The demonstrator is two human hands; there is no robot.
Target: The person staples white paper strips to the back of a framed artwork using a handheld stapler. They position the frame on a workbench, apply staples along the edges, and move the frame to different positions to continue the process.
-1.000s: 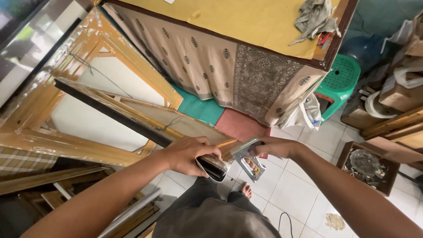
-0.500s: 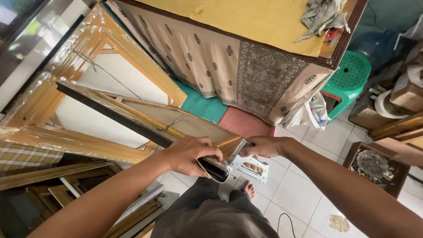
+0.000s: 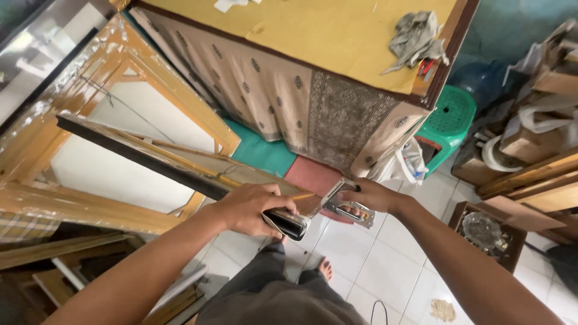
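Observation:
My left hand [image 3: 250, 207] grips the corner of a dark-edged picture frame [image 3: 144, 157] that runs up to the left. Its fingers also wrap a shiny dark metal piece [image 3: 288, 223] at that corner. My right hand [image 3: 373, 195] is closed on a silver staple gun [image 3: 346, 207], whose nose presses against the frame's corner next to the left hand. My grey trousers [image 3: 271, 295] and bare foot [image 3: 325, 269] show below.
A large gold wooden frame [image 3: 90, 120] wrapped in plastic leans at left. A table with a yellow top and patterned cloth [image 3: 301, 90] stands ahead, a grey rag [image 3: 415, 37] on it. A green stool [image 3: 451, 117], wood pieces and clutter fill the right side.
The staple gun has swung from lying flat over the corner to a lower angle, its handle now showing under my right hand. My left hand stays on the corner.

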